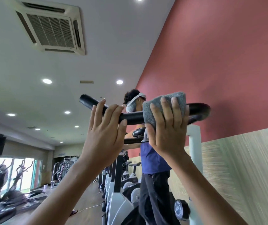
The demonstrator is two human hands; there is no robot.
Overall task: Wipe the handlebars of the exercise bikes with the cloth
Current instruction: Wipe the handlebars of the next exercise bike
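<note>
A black curved handlebar (133, 116) of the nearest exercise bike runs across the middle of the head view, raised above me. My left hand (104, 132) wraps its fingers over the bar's left part, near the open tube end. A grey cloth (158, 103) is folded over the bar to the right, and my right hand (167, 127) presses and grips it around the bar. The bar's right end (200, 109) curves back past the cloth.
A person in a blue top (152, 158) stands just behind the handlebar by a row of exercise bikes (123, 176). A white bike post (195, 151) rises at the right beside the red and beige wall. Elliptical machines (17, 177) stand far left by windows.
</note>
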